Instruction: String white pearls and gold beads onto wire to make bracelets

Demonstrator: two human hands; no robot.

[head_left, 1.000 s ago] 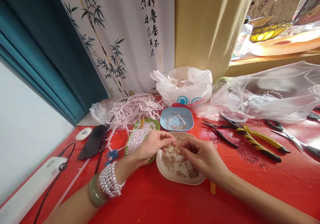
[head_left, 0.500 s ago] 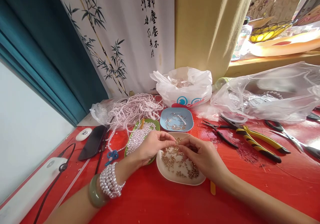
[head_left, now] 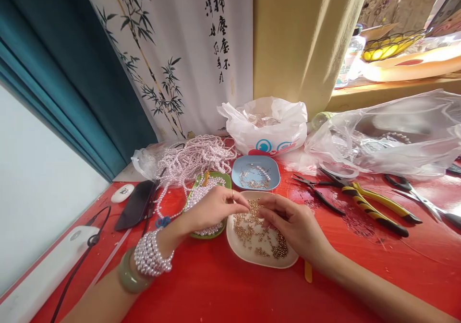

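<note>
My left hand (head_left: 218, 209) is over the left side of a white dish (head_left: 248, 256) of small gold beads (head_left: 279, 247). Its thumb and forefinger come together at the tips; anything between them is too small to make out. Opposite it, my right hand (head_left: 293, 220) is above the dish's right side, fingers curled and thumb near the forefinger in a pinch. What it holds, if anything, does not show. A small gap separates the two hands. Partly behind my left hand is a green dish (head_left: 228, 181) of pearl-like beads (head_left: 201, 196). Pearl strands (head_left: 153, 256) and a jade-coloured bangle (head_left: 130, 271) circle my left wrist.
Behind stand a blue dish (head_left: 237, 172) with beaded pieces, heaped pearl strands (head_left: 200, 155) and a white plastic bag (head_left: 266, 126). To the right lie pliers (head_left: 374, 205), scissors (head_left: 421, 200) and a clear bag (head_left: 382, 131). A phone (head_left: 135, 205) and white power strip (head_left: 54, 270) are left.
My hands, whose fingertips met over the white dish, have come slightly apart. My left hand has shifted a little left. The dishes have not visibly moved on the table.
</note>
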